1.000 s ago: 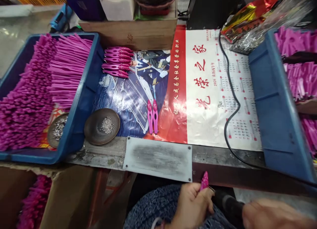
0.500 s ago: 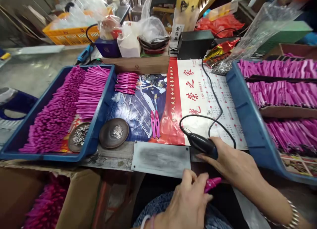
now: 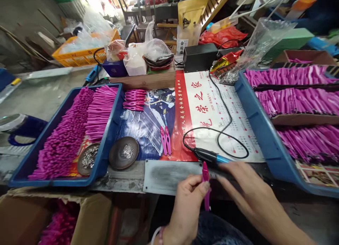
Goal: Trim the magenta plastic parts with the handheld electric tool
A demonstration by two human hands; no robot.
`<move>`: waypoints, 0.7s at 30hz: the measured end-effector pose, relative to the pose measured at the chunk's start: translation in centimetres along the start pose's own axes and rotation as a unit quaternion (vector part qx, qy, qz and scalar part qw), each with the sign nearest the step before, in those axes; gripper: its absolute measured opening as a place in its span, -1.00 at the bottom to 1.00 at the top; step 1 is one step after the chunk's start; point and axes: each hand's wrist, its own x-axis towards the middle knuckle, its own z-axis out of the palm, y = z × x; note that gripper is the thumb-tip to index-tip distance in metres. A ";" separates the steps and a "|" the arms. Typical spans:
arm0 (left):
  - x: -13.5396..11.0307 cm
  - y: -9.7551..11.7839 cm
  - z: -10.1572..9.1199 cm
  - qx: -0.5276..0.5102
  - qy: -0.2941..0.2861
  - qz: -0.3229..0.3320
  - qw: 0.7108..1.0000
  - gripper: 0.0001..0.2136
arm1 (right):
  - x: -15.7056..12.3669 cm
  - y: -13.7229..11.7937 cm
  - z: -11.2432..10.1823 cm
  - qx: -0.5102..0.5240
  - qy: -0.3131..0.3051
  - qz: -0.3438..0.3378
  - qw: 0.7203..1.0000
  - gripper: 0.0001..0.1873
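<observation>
Left hand (image 3: pixel 186 202): grip pinched on pink plastic clip (image 3: pixel 206 183) — upright.
Right hand (image 3: pixel 251 195): released, beside corded tool (image 3: pixel 209 155).
Risk: clip could slip — pinch looks light.

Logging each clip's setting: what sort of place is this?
Probably a small hand-assembly workshop: blue bins packed with identical magenta plastic pieces, dishes of small metal parts, and a corded hand tool on a calendar-covered bench.

A corded tool (image 3: pixel 209 155) lies on the calendar (image 3: pixel 212 111), between two bins (image 3: pixel 106 132) of clips.
</observation>
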 end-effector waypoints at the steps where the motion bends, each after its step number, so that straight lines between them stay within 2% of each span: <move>1: 0.1 0.1 0.0 0.008 0.006 0.020 1.000 -0.81 | -0.6 -0.8 -0.1 0.112 -0.041 0.013 0.993 -0.73; 2: 0.1 0.1 0.0 0.020 0.008 0.034 0.999 -0.83 | -1.1 -1.5 0.1 0.216 -0.088 0.034 0.972 -0.74; 4: 0.1 0.2 0.0 0.053 0.007 0.039 0.998 -0.82 | -1.8 -2.7 0.9 0.370 -0.148 0.092 0.913 -0.74; 6: -0.1 0.2 -0.3 0.091 -0.010 0.036 0.995 -0.79 | -2.1 -3.4 2.0 0.447 -0.143 0.147 0.871 -0.66; 8: -0.4 0.2 -0.7 0.139 -0.039 0.039 0.989 -0.74 | -2.2 -3.6 2.9 0.486 -0.144 0.181 0.843 -0.58; 12: -0.9 0.2 -1.5 0.228 -0.073 0.035 0.970 -0.67 | -2.6 -3.5 3.7 0.517 -0.175 0.204 0.813 -0.49; 15: -1.1 0.1 -2.0 0.261 -0.084 0.040 0.961 -0.64 | -2.9 -3.7 3.9 0.528 -0.187 0.214 0.800 -0.42; 21: -1.3 0.1 -2.9 0.292 -0.107 0.051 0.949 -0.64 | -3.2 -4.1 4.6 0.546 -0.212 0.207 0.784 -0.46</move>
